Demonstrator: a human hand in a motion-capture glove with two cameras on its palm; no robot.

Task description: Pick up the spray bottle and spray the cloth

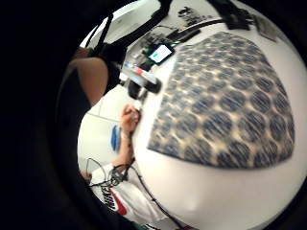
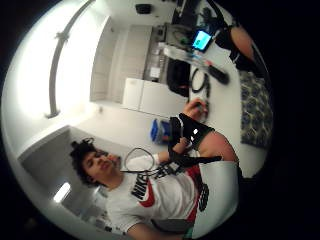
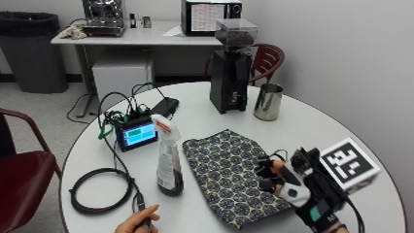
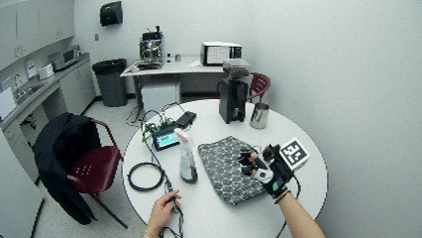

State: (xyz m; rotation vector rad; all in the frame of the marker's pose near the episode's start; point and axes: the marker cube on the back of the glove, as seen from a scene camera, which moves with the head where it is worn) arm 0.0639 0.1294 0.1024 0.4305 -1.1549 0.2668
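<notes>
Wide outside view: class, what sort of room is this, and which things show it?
Probably an office break room or kitchenette used for recording: an espresso machine and microwave on a side table, a coffee grinder on the round table, and counter cabinets along the wall.

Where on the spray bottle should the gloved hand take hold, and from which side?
Probably the narrow neck just under the trigger head of the spray bottle, which stands upright left of the cloth. The right hand hovers over the cloth's right side, so it would come in across the cloth.
</notes>
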